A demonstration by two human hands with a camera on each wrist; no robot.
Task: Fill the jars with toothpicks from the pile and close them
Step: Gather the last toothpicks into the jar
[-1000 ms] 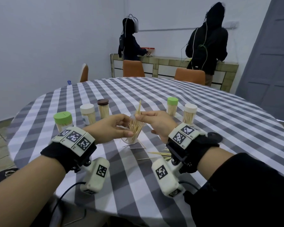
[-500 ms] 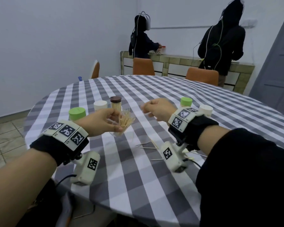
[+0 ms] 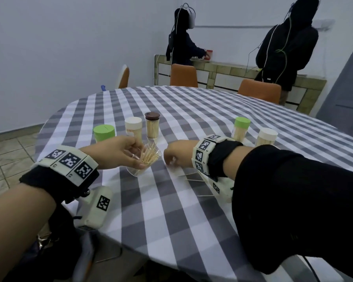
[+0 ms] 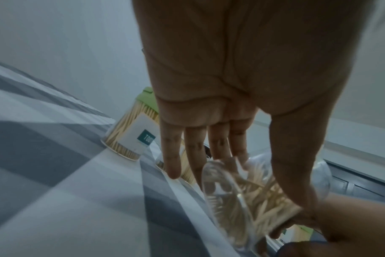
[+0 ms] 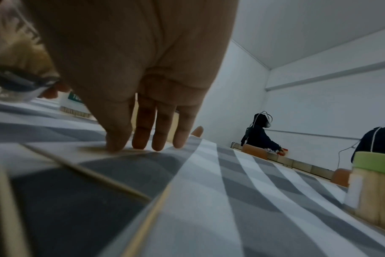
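1. Head view: the left hand [image 3: 118,152] grips a clear open jar [image 3: 144,161], thumb on the near side and fingers on the far side; the jar is tilted, its mouth leaning toward 1 o'clock, and is part-filled with toothpicks [image 3: 149,155].
2. Left wrist view: the fingers [image 4: 171,156] are nearly straight along the jar [image 4: 242,200] while the thumb presses its other wall.
3. The right hand [image 3: 178,152] sits at 3 o'clock from the jar, just apart from it, palm down, fingertips [image 5: 117,142] touching the checked tablecloth [image 3: 171,220]. The right wrist view shows the thumb tip on a blurred toothpick; I cannot tell whether it is pinched.
4. Loose toothpicks [image 3: 194,178] lie on the cloth at 5 o'clock from the right hand, partly hidden under the wrist.
5. At 12 o'clock from the held jar, just beside it, stands a brown-lidded jar [image 3: 152,126]; a white-lidded jar [image 3: 133,127] and a green-lidded jar [image 3: 104,133] stand in a row toward 10 o'clock, all full, the green one partly behind the left hand.
6. Beyond the right wrist, at 1 to 2 o'clock, stand another green-lidded jar [image 3: 241,128] and another white-lidded jar [image 3: 267,136].
7. Orange chairs [image 3: 183,75] ring the far edge at 12 o'clock; two people in dark hoodies [image 3: 285,41] stand at a counter [image 3: 232,72] behind them.
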